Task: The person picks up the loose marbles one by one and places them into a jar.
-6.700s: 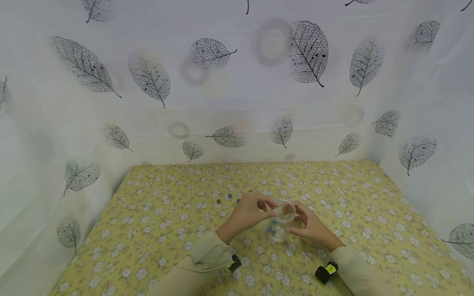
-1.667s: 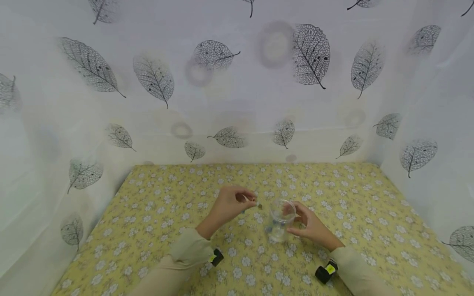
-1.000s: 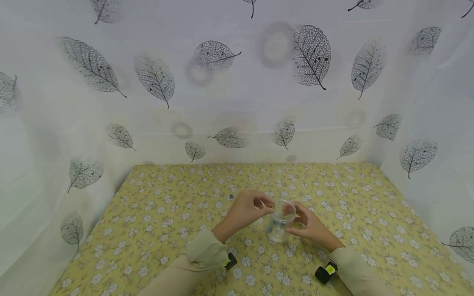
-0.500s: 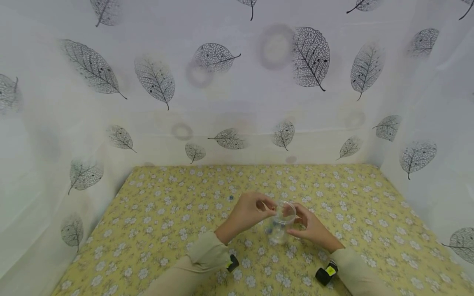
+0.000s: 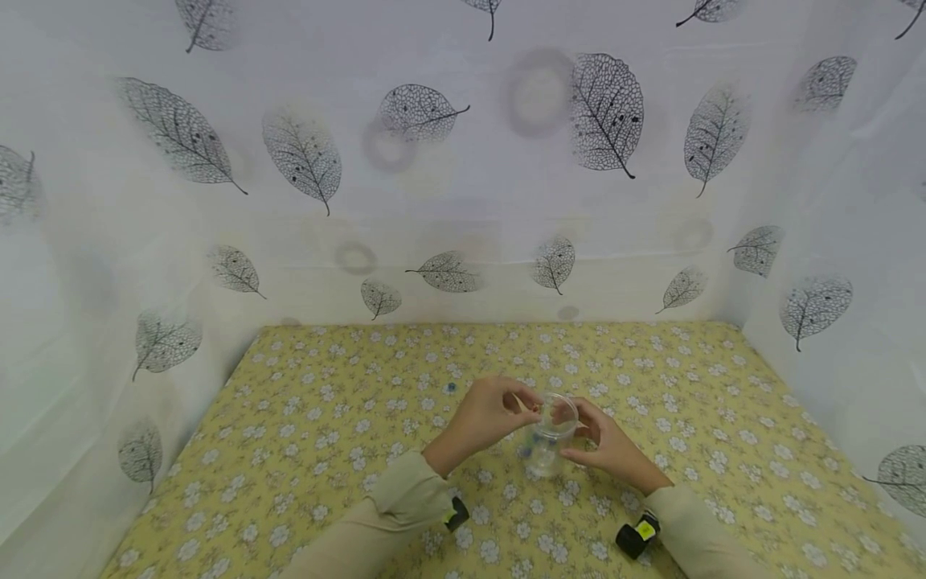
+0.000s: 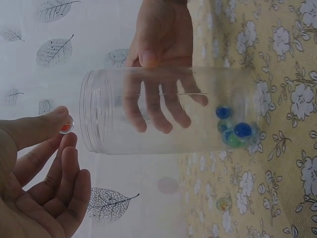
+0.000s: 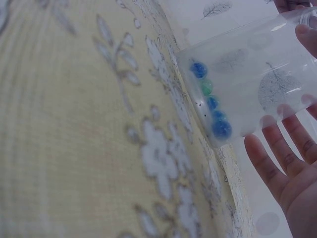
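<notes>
A clear plastic jar [image 5: 547, 457] stands upright on the cloth without a lid. Several blue and green marbles [image 6: 242, 130] lie at its bottom. My right hand [image 5: 608, 441] holds the jar from the right, the thumb on one side and the fingers curved round the other. Between thumb and forefinger, my left hand [image 5: 486, 412] pinches a clear marble with an orange core [image 6: 66, 127], just outside the jar's mouth. The left hand's other fingers are loosely curled below it.
One blue marble [image 5: 452, 387] lies on the yellow floral tablecloth [image 5: 325, 450], left of the jar. Another clear marble with a yellowish core [image 6: 224, 203] rests on the cloth in the left wrist view. White leaf-print curtains [image 5: 463, 201] enclose the back and sides.
Fewer loose marbles lie on the cloth than several seconds ago. My left hand has moved right from the cloth to the jar's mouth with a marble. My right hand stays on the jar.
</notes>
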{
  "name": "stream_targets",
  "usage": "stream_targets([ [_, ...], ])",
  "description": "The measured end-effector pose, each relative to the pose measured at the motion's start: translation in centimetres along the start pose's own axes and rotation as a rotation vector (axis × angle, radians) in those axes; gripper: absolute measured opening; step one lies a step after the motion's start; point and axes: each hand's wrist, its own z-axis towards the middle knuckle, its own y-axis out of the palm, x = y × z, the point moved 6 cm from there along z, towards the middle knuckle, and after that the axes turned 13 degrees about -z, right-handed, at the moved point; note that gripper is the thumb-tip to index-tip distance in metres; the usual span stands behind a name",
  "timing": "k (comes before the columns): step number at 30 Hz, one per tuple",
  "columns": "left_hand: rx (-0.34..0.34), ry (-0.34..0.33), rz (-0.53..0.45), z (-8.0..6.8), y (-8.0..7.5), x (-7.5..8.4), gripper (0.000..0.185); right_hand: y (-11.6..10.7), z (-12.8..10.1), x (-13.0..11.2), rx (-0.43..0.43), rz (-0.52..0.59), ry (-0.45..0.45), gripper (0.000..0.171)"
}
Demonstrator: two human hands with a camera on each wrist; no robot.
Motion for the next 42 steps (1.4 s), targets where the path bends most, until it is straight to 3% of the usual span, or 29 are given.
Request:
stream_targets([
  [18,-0.016,-0.008,0.020,0.3,0.4,-0.3,0.016,0.0,0.0,0.1,-0.006,0.006,-0.010,0.059],
  [26,-0.002,-0.003,-0.001,0.0,-0.2,-0.6,0.016,0.0,0.1,-0.3,-0.005,0.009,-0.020,0.059],
  [33,0.042,-0.027,0.028,-0.4,-1.8,-1.9,0.013,0.1,0.0,-0.3,-0.016,0.020,-0.003,0.060],
  [42,0.135,-0.076,0.074,-0.6,-5.5,-3.9,0.014,0.0,0.0,-0.1,-0.011,0.015,0.013,0.059],
])
